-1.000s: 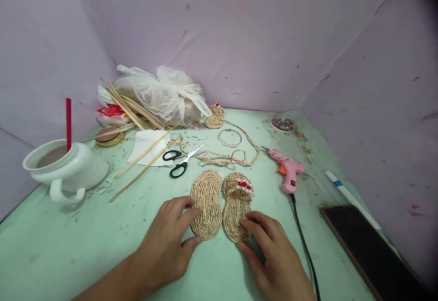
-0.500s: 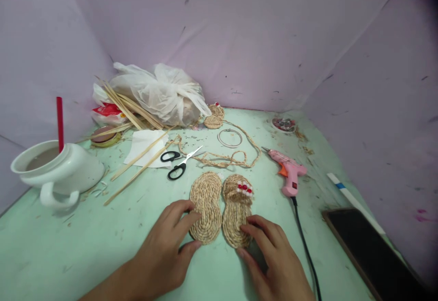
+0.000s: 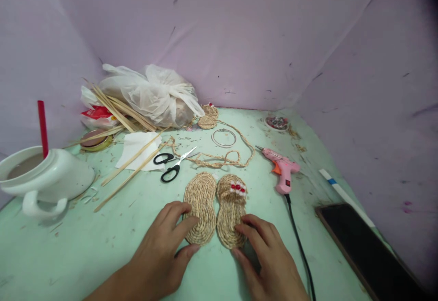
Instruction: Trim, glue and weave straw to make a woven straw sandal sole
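Observation:
Two small woven straw slipper pieces lie side by side, flat on the table. The left one is a plain braided sole (image 3: 201, 200). The right one is a slipper (image 3: 225, 216) with a woven strap across its front half, trimmed with red and white beads (image 3: 238, 187). My left hand (image 3: 167, 241) holds the plain sole at its outer left edge, fingers on top and thumb by the heel. My right hand (image 3: 268, 250) grips the beaded slipper at its lower right, with fingertips on the sole and thumb at the heel edge.
Scissors (image 3: 174, 167), a braided straw cord (image 3: 236, 161) and a metal ring (image 3: 223, 138) lie beyond the slippers. At right are a pink glue gun (image 3: 284, 168) and a phone (image 3: 366, 250). A white pot (image 3: 65, 173) stands left; a plastic bag (image 3: 150, 93) sits behind.
The whole view has shifted, so most things appear slightly farther left. Both hands keep nearly the same hold on the slipper pieces.

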Tool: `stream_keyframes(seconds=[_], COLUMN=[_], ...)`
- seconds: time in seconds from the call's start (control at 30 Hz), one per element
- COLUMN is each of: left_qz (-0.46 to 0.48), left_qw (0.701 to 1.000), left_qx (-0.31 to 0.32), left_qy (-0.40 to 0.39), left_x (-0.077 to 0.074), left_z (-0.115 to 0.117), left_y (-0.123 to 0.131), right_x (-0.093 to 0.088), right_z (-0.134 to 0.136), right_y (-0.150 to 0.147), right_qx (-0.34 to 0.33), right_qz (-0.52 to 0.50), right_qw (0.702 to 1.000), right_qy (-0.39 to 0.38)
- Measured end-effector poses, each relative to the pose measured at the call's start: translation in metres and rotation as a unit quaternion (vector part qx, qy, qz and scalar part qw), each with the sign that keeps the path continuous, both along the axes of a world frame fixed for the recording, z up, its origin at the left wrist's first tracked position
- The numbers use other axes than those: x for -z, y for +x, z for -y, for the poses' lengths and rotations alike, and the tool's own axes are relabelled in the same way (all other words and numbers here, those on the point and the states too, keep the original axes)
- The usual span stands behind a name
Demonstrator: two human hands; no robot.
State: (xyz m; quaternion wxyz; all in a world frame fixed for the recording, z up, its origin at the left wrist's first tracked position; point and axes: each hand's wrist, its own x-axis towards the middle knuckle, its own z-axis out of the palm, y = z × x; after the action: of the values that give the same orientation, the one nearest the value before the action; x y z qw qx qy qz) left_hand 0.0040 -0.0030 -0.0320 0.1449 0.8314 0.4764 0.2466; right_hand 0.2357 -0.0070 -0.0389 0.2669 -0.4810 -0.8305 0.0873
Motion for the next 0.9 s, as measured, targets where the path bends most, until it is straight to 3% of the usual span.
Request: stream_keyframes(seconds=[0.3, 0.53, 0.67, 0.77, 0.9], left_qz=[0.022, 0.075, 0.09, 0.102, 0.102], left_qw=[0.997, 0.989, 0.986, 0.984, 0.985], left_qx=[-0.003, -0.029, -0.042, -0.047, -0.04], left_qy=[0.071, 0.12, 0.132, 0.137, 0.137], left_x=[0.0028, 0.0035, 0.0012, -0.0019, -0.0033], left_z=[-0.0007, -0.0039, -0.0053, -0.0046, -0.0035], left_y=[-0.004, -0.0043, -0.0035, -0.0023, -0.0032], right_x=[-0.0045, -0.0027, -0.0008, -0.0022, -0.0055], right_z=[0.0046, 0.0085, 0.0082, 0.0084, 0.0074], right_y=[-0.0019, 0.0032, 0.004, 0.0041, 0.0033], right_qx=[0.016, 0.101, 0.117, 0.107, 0.039], right_qz=[-0.022, -0.079, -0.095, -0.102, -0.102], right_qw=[0.999, 0.991, 0.988, 0.988, 0.993], right_qy=[-0.019, 0.029, 0.033, 0.032, 0.04])
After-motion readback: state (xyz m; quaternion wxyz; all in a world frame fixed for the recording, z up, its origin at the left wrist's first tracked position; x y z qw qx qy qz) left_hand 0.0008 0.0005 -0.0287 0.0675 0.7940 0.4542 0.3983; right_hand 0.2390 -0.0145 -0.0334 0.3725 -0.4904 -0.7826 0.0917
